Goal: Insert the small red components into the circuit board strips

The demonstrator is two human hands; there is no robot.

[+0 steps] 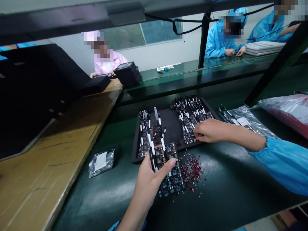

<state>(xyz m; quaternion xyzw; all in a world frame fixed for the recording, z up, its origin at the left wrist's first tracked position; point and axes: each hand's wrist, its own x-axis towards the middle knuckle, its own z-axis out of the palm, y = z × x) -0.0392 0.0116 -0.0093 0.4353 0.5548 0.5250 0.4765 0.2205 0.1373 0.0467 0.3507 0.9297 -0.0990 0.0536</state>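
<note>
The left hand (pixel 149 177) gripped a circuit panel (pixel 175 176), thumb braced apparently for steadiness; the right hand (pixel 209 131), fingers curled, met trayed boards (pixel 188 123), grasp indeterminable.

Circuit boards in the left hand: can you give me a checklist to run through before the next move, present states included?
1. Left hand secure on the circuit boards: ok, thumb across their face.
2. Right hand grip: cannot tell; its fingers are at the tray boards, fingertips partly hidden.
3. Black tray resting on the green table: ok.
4. Small red parts in one tidy pile: not ok, bits lie scattered around it.
5. Silvery bag apart from the tray: ok, left of it.
</note>
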